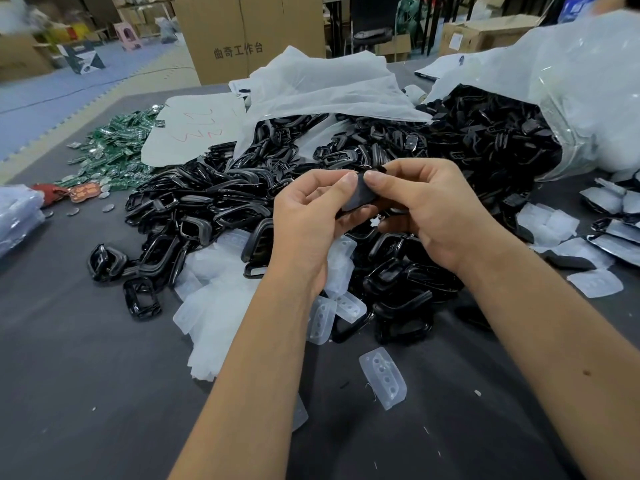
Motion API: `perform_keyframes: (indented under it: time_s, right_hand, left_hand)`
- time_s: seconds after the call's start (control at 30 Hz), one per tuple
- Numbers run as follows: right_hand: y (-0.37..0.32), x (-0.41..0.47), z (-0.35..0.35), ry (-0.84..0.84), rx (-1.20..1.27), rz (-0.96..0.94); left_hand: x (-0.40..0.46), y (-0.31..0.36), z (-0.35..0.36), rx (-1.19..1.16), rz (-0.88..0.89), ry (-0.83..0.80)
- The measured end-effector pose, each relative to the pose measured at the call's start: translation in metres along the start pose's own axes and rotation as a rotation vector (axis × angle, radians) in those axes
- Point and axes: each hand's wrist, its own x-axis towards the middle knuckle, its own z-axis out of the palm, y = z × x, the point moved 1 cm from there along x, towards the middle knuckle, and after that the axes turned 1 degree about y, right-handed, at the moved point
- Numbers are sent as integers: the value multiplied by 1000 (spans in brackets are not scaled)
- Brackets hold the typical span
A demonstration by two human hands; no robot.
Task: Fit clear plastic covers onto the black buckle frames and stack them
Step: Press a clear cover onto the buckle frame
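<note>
Dark grey desk, blue foam floor mats past its 10 o'clock edge, cardboard boxes behind at 12.

Left to right on the desk:
- folded clear bags at 9, cut off by the frame edge
- green circuit-board scraps at 10–11, white sheet with red scribble just beside them
- big heap of black buckle frames across the centre, partly under a white bag
- loose clear covers at the heap's near side, touching the frames; one single cover lies apart at 6
- second plastic sack at 1–2, on its side, mouth open, frames spilling out
- finished covered pieces lying loosely at 3, partly overlapping, more clear covers near them

Hands above the heap centre. Left hand grip: thumb and fingers pinching a dark buckle piece. Right hand grip: thumb and fingers curled on the same piece from the other side. Thumbs nearly touch on top. Can't tell if a cover is on it.

Open desk: near edge from 6 to 8, and a strip at 5 under the right forearm. Small white flecks scattered there.
</note>
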Motion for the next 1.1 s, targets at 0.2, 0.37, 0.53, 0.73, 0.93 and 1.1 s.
perform_keyframes:
  time_s: [0.2, 0.37, 0.53, 0.73, 0.93, 1.1]
  right_hand:
    - [1, 1, 1, 38, 54, -1]
    - [2, -2, 5, 324, -299, -341]
    - [3, -5, 12, 401, -516, -465]
    - [1, -3, 14, 428, -498, -416]
    - [-2, -2, 15, 406, -422, -336]
    - [-4, -4, 14, 356, -276, -286]
  left_hand:
    - [1, -3, 0, 1, 38, -16]
    - [3, -9, 2, 26, 104, 79]
    - [2, -14, 6, 72, 155, 96]
    - [0, -17, 9, 62, 205, 77]
    - [-1, -18, 12, 64, 208, 90]
    - [-1, -18, 11, 34, 190, 75]
